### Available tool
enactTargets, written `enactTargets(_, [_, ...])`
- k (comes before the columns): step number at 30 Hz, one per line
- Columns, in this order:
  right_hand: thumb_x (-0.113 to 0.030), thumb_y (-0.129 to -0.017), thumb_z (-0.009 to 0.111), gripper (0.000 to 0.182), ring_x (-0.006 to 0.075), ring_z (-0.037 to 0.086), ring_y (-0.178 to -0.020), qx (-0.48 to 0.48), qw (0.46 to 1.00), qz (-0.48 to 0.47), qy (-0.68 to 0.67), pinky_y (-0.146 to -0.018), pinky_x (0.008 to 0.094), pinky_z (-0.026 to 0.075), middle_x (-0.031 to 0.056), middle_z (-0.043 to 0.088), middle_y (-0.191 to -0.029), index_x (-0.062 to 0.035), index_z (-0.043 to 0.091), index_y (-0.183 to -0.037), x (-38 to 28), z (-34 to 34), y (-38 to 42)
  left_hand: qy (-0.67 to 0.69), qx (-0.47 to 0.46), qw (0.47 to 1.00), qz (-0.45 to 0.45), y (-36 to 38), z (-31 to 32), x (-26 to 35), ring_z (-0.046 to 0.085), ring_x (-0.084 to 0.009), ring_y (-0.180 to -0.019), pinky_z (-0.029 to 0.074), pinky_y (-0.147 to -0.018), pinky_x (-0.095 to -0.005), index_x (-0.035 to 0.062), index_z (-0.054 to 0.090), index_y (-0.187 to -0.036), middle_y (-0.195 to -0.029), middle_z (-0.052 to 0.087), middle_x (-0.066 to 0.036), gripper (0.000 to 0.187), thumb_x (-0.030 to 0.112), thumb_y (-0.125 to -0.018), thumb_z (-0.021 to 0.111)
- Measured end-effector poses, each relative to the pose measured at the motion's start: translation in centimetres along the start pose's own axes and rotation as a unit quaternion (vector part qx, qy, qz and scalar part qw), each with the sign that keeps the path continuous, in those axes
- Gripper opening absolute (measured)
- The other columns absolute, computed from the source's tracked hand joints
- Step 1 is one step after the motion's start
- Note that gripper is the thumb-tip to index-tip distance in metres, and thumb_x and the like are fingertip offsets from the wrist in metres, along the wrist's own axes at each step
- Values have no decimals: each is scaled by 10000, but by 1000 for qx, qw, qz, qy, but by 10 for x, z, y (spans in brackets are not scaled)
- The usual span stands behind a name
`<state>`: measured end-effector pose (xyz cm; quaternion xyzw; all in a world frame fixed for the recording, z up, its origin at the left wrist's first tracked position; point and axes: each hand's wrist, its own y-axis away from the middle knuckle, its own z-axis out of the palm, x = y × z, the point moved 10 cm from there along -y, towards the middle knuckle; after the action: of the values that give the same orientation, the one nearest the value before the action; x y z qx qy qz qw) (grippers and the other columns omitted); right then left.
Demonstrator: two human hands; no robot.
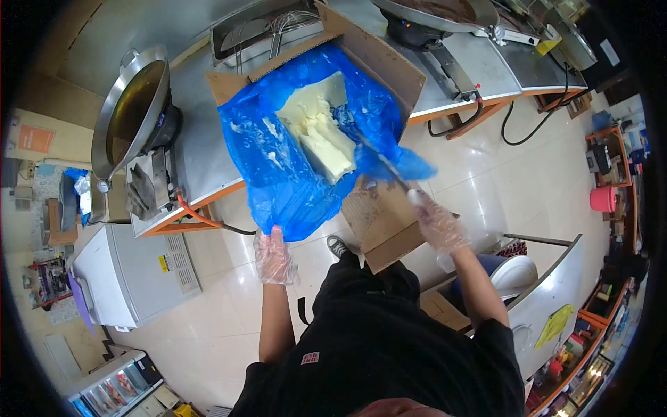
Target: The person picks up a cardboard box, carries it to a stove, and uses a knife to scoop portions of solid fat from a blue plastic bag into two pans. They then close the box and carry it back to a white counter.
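A pale yellow block of butter-like fat (pixel 325 144), partly cut away, lies in a blue plastic liner (pixel 260 181) inside an open cardboard box (pixel 389 66). My left hand (pixel 275 258), in a clear plastic glove, pinches the liner's near edge. Gloved as well, my right hand (pixel 438 224) grips a knife (pixel 394 170) by its pale handle. The long blade slants up and left toward the block, over the liner's right side. Smears of fat cling to the plastic.
Left of the box, a wide pan of oil (pixel 135 115) sits on a gas burner. Behind it, a metal tray (pixel 257 31) holds whisks. Another pan (pixel 445 10) stands on a burner at the back right. A white chest (pixel 135 274) is at left.
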<state>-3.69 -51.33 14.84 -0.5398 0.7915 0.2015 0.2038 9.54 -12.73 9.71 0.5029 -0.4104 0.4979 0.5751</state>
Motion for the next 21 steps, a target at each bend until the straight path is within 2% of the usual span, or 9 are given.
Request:
enactTargets(2, [-299, -1007, 468, 461, 463, 649, -1002, -71, 983, 161, 49, -884, 533, 511, 248, 689, -1073, -131, 490, -1435, 41, -4, -1, -16, 6, 1000, -12, 9, -6, 2, 582, -133, -969, 468, -881, -319, 35, 635, -1214, -1109, 655, -40, 363, 333, -1006, 623])
enactTargets(6, [-315, -1004, 458, 472, 475, 648, -989, -58, 979, 139, 138, -878, 547, 504, 273, 680, -1063, -124, 488, -1434, 25, -43, 1, -58, 10, 998, 5, 18, -9, 3, 576, -130, -971, 465, -878, -306, 41, 610, -1231, -1127, 645, -33, 398, 361, -994, 633])
enactTargets(8, [-303, -1010, 450, 462, 477, 648, -976, -55, 979, 139, 141, -868, 542, 511, 274, 682, -1051, -128, 486, -1435, 9, -57, 14, -149, 0, 989, 17, 17, -17, -2, 571, -125, -986, 464, -884, -291, 48, 553, -1312, -1155, 633, -30, 527, 438, -971, 651])
enactTargets(11, [-268, -1017, 454, 417, 471, 646, -970, -80, 982, 132, 113, -845, 536, 519, 286, 673, -1049, -137, 497, -1410, -20, -80, 44, -114, -55, 991, 45, 16, -1, 15, 547, -96, -926, 447, -845, -268, 46, 594, -1255, -1097, 636, -6, 460, 408, -978, 652])
enactTargets(13, [-243, -1017, 466, 387, 467, 644, -965, -84, 986, 104, 100, -836, 536, 518, 286, 671, -1032, -140, 502, -1388, -54, -91, 58, -116, -62, 990, 47, 17, 3, 19, 563, -117, -954, 456, -865, -291, 45, 621, -1212, -1086, 644, -23, 326, 300, -1009, 602])
enactTargets(14, [-231, -1016, 472, 372, 464, 644, -963, -87, 988, 94, 92, -831, 536, 517, 286, 671, -1023, -142, 504, -1376, -69, -89, 62, -119, -68, 989, 46, 19, 5, 19, 571, -128, -967, 460, -874, -303, 45, 635, -1190, -1080, 649, -31, 267, 246, -1024, 577])
enactTargets(17, [-232, -1006, 508, 366, 470, 648, -930, -67, 997, -17, -20, -808, 557, 505, 281, 671, -980, -145, 505, -1361, -118, -60, 45, -79, -54, 995, 31, 22, 8, 14, 570, -130, -944, 463, -857, -311, 47, 639, -1175, -1046, 648, -35, 257, 245, -1023, 574])
enactTargets(20, [-257, -1005, 498, 387, 473, 649, -912, -149, 988, 9, -31, -806, 558, 511, 270, 679, -973, -151, 497, -1377, -110, 2, 25, -106, -85, 989, 67, 20, 15, 23, 567, -132, -913, 467, -834, -319, 49, 642, -1154, -1004, 644, -31, 247, 245, -1025, 565])
enactTargets(21, [-265, -1004, 495, 386, 471, 652, -903, -144, 989, 9, -34, -802, 556, 515, 268, 682, -971, -148, 506, -1371, -102, 16, 23, -105, -85, 988, 72, 20, 15, 23, 565, -133, -907, 468, -829, -320, 50, 644, -1146, -995, 642, -30, 247, 250, -1026, 564])
